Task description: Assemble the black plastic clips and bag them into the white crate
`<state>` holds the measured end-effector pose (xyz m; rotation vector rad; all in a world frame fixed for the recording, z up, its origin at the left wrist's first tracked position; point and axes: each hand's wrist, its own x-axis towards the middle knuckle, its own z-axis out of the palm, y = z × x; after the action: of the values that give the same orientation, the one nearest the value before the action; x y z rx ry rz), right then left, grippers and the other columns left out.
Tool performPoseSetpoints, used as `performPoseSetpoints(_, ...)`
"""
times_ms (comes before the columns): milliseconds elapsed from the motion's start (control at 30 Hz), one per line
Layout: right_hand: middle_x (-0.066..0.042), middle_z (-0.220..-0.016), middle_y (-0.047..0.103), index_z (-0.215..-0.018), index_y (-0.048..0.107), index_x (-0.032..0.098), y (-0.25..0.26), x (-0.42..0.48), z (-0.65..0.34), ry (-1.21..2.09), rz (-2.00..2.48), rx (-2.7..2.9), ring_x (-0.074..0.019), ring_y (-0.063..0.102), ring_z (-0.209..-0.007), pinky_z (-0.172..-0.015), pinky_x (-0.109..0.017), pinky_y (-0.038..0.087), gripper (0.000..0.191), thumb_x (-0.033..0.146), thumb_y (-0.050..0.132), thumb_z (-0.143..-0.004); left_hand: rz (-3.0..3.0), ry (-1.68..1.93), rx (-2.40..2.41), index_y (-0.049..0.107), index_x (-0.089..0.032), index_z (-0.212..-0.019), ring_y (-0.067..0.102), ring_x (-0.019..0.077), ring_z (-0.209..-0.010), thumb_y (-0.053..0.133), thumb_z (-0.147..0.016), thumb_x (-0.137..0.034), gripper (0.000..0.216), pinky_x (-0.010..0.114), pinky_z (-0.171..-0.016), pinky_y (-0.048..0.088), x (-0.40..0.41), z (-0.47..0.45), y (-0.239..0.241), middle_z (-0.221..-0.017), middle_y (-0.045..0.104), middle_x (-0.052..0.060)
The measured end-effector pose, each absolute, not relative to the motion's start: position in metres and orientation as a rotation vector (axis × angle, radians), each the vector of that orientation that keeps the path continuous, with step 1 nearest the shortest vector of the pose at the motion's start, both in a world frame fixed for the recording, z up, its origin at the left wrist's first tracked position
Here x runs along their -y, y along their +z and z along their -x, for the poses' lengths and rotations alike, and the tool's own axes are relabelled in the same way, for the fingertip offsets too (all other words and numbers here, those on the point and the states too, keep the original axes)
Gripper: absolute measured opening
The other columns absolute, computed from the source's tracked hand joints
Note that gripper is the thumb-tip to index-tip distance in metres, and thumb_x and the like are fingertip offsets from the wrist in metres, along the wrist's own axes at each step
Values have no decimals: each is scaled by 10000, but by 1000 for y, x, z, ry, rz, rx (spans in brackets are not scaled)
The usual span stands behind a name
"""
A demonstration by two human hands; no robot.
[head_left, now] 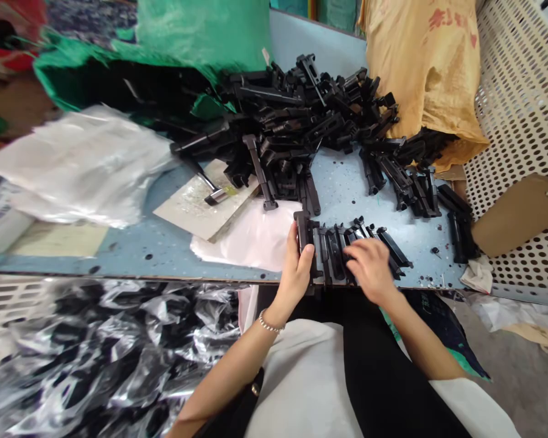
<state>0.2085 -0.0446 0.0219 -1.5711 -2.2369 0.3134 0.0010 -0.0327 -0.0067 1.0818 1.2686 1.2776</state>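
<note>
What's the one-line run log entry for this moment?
left hand: grips end of row of black parts | right hand: on top of row | pile of parts: behind

Two hands (296,267) (372,269), one parts row (331,243)

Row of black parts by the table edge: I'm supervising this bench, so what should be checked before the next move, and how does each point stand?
1. Bracing: left hand is against the left end of the row of black parts: ok.
2. Cover: right hand lies on top of the row: ok, though blurred.
3. Parts parallel: not ok; those at the right end slant outward.
4. Row clear of the front edge of the table: cannot tell; the hands cover it.
5. The pile kept apart from the row: cannot tell; its nearest parts lie close to the row's left end.
</note>
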Motion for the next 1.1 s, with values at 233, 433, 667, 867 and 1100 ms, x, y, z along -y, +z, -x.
performPoseSetpoints(233,-270,-1621,304,-1447,543,154,6,37,-271,134,2227,2061,-493,483,-1318,-944,-681,491,561,496,443,-1013,-651,1187,-1134,453,-247,-1517,696,297,-1171,611,-917,-654,743,424,-990,594,6,-39,-32,-1202,734,94)
performPoseSetpoints(433,-239,-1532,450,-1428,557,158,28,47,-254,312,2056,1909,-421,434,-1423,-1127,-657,400,560,523,445,-1018,-211,983,-894,690,-172,-1130,753,276,-940,700,-864,-607,509,385,-824,641,-3,-27,-9,-918,756,83)
performPoseSetpoints(667,-96,-1343,678,-1411,578,251,35,53,-162,1335,1457,1617,-257,698,-1111,-954,-422,581,545,387,692,-895,-469,1245,-883,623,-238,-1235,688,246,-1096,666,-899,-582,482,394,-949,580,33,-11,9,-1153,710,71)
performPoseSetpoints(867,-59,-986,774,-1120,695,193,16,29,-139,1692,1258,943,-206,744,-805,-779,-373,594,419,454,790,-805,-1699,1109,-1708,645,-156,-1011,585,330,-1172,671,-930,-406,264,525,-1022,491,2,54,-14,-1213,628,189)
performPoseSetpoints(1100,-72,-979,780,-1008,727,162,21,30,-142,1934,1105,685,-199,751,-807,-733,-315,594,301,392,731,-813,-1818,899,-1634,648,-193,-762,669,226,-934,543,-932,-182,201,379,-900,551,-25,97,-23,-922,704,78)
